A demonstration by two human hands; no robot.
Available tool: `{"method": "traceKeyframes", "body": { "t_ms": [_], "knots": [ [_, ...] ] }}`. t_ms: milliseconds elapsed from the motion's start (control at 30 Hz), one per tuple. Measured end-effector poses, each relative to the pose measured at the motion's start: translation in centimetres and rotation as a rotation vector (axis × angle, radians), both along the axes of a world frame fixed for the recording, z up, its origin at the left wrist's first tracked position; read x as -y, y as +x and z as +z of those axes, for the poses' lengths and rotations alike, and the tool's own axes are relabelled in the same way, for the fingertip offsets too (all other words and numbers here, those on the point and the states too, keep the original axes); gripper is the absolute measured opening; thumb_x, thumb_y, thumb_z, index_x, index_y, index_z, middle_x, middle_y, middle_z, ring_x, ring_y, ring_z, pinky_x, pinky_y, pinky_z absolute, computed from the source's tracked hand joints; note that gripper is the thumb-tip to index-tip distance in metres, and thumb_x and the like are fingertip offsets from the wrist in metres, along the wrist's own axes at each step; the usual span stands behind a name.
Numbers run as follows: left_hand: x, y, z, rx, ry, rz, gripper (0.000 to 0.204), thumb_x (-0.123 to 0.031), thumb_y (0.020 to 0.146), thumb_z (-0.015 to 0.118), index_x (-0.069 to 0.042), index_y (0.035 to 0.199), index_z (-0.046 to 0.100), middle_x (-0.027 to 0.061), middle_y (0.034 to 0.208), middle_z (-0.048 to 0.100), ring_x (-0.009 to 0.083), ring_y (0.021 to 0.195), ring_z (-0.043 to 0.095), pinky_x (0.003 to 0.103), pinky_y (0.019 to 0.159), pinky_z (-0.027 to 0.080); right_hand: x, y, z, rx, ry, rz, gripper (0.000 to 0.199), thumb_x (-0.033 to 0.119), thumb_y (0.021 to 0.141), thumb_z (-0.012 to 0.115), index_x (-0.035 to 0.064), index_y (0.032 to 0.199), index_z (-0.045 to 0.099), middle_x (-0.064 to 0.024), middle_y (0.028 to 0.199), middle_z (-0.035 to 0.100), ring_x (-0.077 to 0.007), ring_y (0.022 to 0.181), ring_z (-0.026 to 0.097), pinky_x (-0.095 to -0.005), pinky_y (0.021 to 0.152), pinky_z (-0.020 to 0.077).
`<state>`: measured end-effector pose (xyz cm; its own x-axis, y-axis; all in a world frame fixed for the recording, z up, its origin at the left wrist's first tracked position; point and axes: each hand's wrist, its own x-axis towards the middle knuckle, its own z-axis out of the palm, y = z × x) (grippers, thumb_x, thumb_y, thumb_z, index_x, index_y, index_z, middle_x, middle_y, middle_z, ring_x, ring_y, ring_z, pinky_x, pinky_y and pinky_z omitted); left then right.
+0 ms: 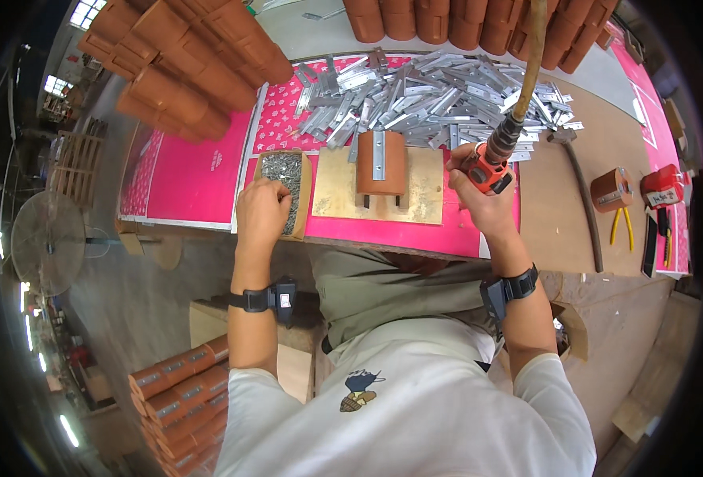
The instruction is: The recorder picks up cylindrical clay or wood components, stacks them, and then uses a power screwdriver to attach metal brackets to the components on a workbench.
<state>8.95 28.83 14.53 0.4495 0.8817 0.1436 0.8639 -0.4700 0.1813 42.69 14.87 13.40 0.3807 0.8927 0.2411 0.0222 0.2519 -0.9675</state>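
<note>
We had a curved terracotta tile (397, 173) between our hands, a metal strip (379, 156) along its crown.
Our left hand (264, 208) was drawn narrow over a box (306, 189) of small metal fasteners (282, 168); whether it pinched one, we could not tell. Our right hand (486, 208) gripped a red-and-black power driver (490, 163). The tile sat on a wooden board (335, 187), right of the left hand. To work well, we judged, we needed one fastener at a time, the strip centred and flush, and the driver square to its hole, pressed gently lest the clay crack.
</note>
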Motion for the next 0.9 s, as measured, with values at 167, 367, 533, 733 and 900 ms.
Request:
{"method": "traceKeyframes", "body": {
  "t_ms": [167, 367, 533, 733, 900],
  "knots": [
    [0.6, 0.5, 0.2, 0.064, 0.022, 0.057, 0.01, -0.01, 0.084, 0.071, -0.001, 0.089, 0.07, 0.0142, 0.089, 0.067, 0.0316, 0.09, 0.065, 0.044, 0.08, 0.051, -0.2, -0.6, -0.3, -0.031, 0.033, 0.022, 0.027, -0.002, 0.084, 0.071, 0.0002, 0.109, 0.064, -0.0039, 0.094, 0.069, -0.0108, 0.082, 0.065, -0.0285, 0.077, 0.0544],
    [0.8, 0.3, -0.2, 0.054, 0.072, 0.067, 0.015, -0.013, 0.086, 0.072, -0.001, 0.094, 0.069, 0.0144, 0.092, 0.066, 0.0326, 0.091, 0.065, 0.044, 0.08, 0.051, -0.3, -0.5, 0.1, 0.026, -0.017, 0.038, 0.029, 0.0, 0.08, 0.072, 0.0013, 0.109, 0.065, -0.0041, 0.094, 0.07, -0.0101, 0.085, 0.066, -0.0279, 0.078, 0.0543],
    [0.3, 0.4, 0.1, -0.019, 0.019, 0.088, 0.017, -0.014, 0.084, 0.075, -0.001, 0.095, 0.071, 0.0144, 0.091, 0.067, 0.0332, 0.09, 0.066, 0.045, 0.08, 0.052, -0.4, -0.3, -0.1, -0.03, 0.006, 0.02, 0.028, -0.002, 0.08, 0.071, 0.0017, 0.108, 0.064, -0.0039, 0.095, 0.07, -0.0106, 0.086, 0.066, -0.0288, 0.079, 0.0548],
    [-0.2, 0.4, 0.6, -0.1, -0.028, 0.052, 0.014, -0.012, 0.084, 0.074, -0.002, 0.093, 0.072, 0.0138, 0.088, 0.069, 0.0331, 0.089, 0.066, 0.044, 0.078, 0.052, -0.4, -0.5, 0.3, 0.003, -0.026, 0.061, 0.029, -0.004, 0.081, 0.071, 0.0014, 0.108, 0.063, -0.0032, 0.094, 0.068, -0.0103, 0.087, 0.065, -0.0283, 0.079, 0.0538],
    [0.3, 0.2, 0.0, 0.174, -0.008, 0.141, 0.014, -0.011, 0.086, 0.069, -0.001, 0.096, 0.068, 0.0154, 0.086, 0.069, 0.0319, 0.082, 0.068, 0.042, 0.074, 0.052, -0.4, -0.9, -0.1, 0.011, 0.017, 0.038, 0.027, -0.005, 0.083, 0.07, 0.0011, 0.108, 0.063, -0.0038, 0.095, 0.068, -0.0108, 0.086, 0.064, -0.0284, 0.079, 0.0535]
  ]
}}
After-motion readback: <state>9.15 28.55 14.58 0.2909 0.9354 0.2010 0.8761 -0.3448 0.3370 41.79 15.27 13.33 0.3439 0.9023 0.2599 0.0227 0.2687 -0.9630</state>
